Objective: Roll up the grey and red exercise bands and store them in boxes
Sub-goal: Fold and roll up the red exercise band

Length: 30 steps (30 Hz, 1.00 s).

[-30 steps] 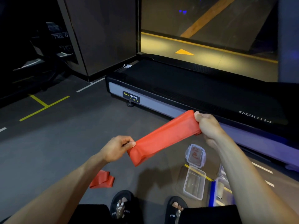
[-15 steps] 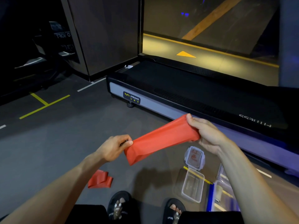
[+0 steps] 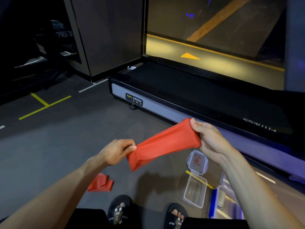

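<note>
A red exercise band (image 3: 165, 143) stretches flat between my hands, above the floor. My left hand (image 3: 116, 152) pinches its lower left end. My right hand (image 3: 208, 140) grips its upper right end, thumb on top. A second red band (image 3: 101, 183) lies folded on the floor under my left forearm. An open clear plastic box (image 3: 194, 190) stands on the floor at lower right, with its lid (image 3: 197, 161) lying just beyond it. Another clear box with a blue edge (image 3: 222, 202) sits to its right, partly behind my right forearm. No grey band is visible.
A black and grey treadmill deck (image 3: 181, 95) runs across the floor just beyond my hands. My feet in black sandals (image 3: 118, 210) are at the bottom. Yellow and white floor lines (image 3: 44, 104) mark the dark floor at left.
My right hand has changed its hold on the band's end, from a closed fist to fingers wrapped underneath with the thumb on top. The band stays stretched between both hands.
</note>
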Available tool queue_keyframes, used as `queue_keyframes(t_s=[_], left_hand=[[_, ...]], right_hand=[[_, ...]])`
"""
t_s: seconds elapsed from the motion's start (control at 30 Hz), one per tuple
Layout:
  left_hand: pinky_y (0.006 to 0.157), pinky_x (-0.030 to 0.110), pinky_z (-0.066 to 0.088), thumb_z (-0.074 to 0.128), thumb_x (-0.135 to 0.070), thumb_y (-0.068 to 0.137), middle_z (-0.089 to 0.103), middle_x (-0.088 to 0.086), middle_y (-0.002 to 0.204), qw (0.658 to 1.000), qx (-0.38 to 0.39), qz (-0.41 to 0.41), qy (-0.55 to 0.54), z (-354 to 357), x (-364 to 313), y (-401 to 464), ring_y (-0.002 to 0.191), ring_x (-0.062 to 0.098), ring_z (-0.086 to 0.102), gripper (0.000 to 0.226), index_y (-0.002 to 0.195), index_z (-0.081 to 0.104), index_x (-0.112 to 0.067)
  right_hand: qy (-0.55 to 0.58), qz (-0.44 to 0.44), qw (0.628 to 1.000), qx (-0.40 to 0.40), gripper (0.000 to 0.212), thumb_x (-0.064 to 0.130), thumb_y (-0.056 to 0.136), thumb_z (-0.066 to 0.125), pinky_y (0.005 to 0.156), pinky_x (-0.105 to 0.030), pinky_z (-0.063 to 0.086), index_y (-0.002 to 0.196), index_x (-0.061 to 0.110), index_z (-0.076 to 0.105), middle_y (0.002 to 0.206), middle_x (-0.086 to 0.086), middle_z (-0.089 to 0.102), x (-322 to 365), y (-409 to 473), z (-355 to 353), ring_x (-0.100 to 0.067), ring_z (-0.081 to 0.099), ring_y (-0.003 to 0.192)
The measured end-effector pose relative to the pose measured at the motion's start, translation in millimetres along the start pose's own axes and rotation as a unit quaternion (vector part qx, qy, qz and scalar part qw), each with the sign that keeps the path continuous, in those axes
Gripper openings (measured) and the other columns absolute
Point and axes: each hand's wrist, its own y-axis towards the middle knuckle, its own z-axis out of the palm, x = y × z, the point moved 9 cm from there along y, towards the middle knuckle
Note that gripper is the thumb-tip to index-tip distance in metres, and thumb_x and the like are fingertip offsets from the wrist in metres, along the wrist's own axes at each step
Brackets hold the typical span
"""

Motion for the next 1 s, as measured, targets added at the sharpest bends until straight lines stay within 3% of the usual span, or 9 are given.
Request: queue_keyframes(t_s=[0.13,0.23,0.3,0.47,0.53,0.63,0.77,0.9,1.0], left_hand=[[0.075,0.026,0.045,0.041,-0.062,0.097,0.061,-0.013,0.078,1.0,0.006,0.008,0.004,3.2,-4.2,1.2,0.075,0.008,0.057,0.037,0.087,0.056,-0.03],[0.077,0.028,0.046,0.03,-0.072,0.09,0.063,-0.012,0.08,1.0,0.004,0.002,0.011,2.6,-3.4,0.8,0.076,0.009,0.058,0.049,0.087,0.056,-0.031],[0.077,0.03,0.047,0.029,-0.073,0.089,0.063,-0.01,0.08,1.0,0.003,-0.002,0.012,2.8,-1.5,0.2,0.076,0.01,0.058,0.054,0.089,0.058,-0.027],[0.077,0.035,0.049,0.03,-0.072,0.091,0.061,-0.01,0.077,1.0,-0.009,-0.001,0.013,2.3,2.8,0.9,0.074,0.011,0.057,0.047,0.084,0.052,-0.031],[0.076,0.035,0.049,0.03,-0.072,0.091,0.059,-0.011,0.075,1.0,-0.013,-0.002,0.014,1.5,2.7,1.1,0.072,0.011,0.055,0.047,0.083,0.052,-0.031],[0.074,0.034,0.049,0.028,-0.077,0.089,0.058,-0.013,0.074,1.0,-0.018,0.005,0.017,2.1,1.6,1.2,0.071,0.009,0.053,0.048,0.082,0.05,-0.035],[0.073,0.031,0.048,0.023,-0.083,0.088,0.058,-0.019,0.073,1.0,-0.019,0.005,0.015,1.9,0.9,1.1,0.069,0.0,0.053,0.052,0.083,0.049,-0.039],[0.072,0.031,0.048,0.03,-0.075,0.091,0.059,-0.021,0.073,1.0,-0.022,0.003,0.009,1.0,-1.9,2.1,0.068,-0.003,0.054,0.041,0.082,0.049,-0.039],[0.073,0.032,0.05,0.033,-0.071,0.092,0.06,-0.02,0.074,1.0,-0.022,0.003,0.002,1.7,-5.0,3.5,0.069,0.002,0.056,0.036,0.081,0.05,-0.041]], right_hand=[[0.02,0.012,1.0,-0.007,0.047,0.039,0.095,0.056,0.073,-0.035,0.06,0.116,-0.001,0.069,0.119,-0.028,0.07,-4.2,-1.1,7.8,-0.029,0.07,0.095],[0.004,0.011,1.0,0.029,0.047,0.039,0.088,0.065,0.067,-0.028,0.059,0.113,0.0,0.064,0.102,-0.022,0.066,-4.7,-5.3,19.6,-0.02,0.067,0.081],[-0.023,-0.005,0.999,0.021,0.052,0.036,0.082,0.072,0.067,-0.026,0.057,0.117,-0.001,0.061,0.101,-0.02,0.063,-4.6,-5.9,19.5,-0.018,0.064,0.079],[-0.038,-0.036,0.999,0.01,0.054,0.036,0.087,0.068,0.083,-0.038,0.052,0.12,-0.006,0.062,0.104,-0.02,0.067,-2.7,-7.4,15.5,-0.028,0.061,0.095],[-0.054,-0.037,0.998,0.025,0.05,0.037,0.089,0.064,0.087,-0.036,0.053,0.118,-0.004,0.066,0.105,-0.019,0.07,-3.4,-9.6,17.0,-0.027,0.064,0.097],[-0.072,-0.037,0.996,0.031,0.045,0.038,0.091,0.061,0.087,-0.033,0.055,0.114,0.001,0.071,0.109,-0.02,0.073,-4.1,-11.0,17.0,-0.025,0.067,0.098],[-0.064,-0.037,0.997,0.002,0.05,0.036,0.088,0.063,0.077,-0.029,0.057,0.116,-0.006,0.068,0.105,-0.024,0.072,-3.5,-9.8,12.7,-0.03,0.064,0.097],[-0.056,-0.011,0.998,-0.005,0.048,0.036,0.098,0.056,0.092,-0.044,0.057,0.116,-0.008,0.068,0.114,-0.03,0.07,-9.4,-9.3,13.2,-0.033,0.067,0.102],[-0.029,0.008,0.999,-0.032,0.042,0.032,0.104,0.051,0.087,-0.043,0.059,0.115,-0.005,0.069,0.116,-0.029,0.07,-14.1,-9.4,13.5,-0.036,0.07,0.107]])
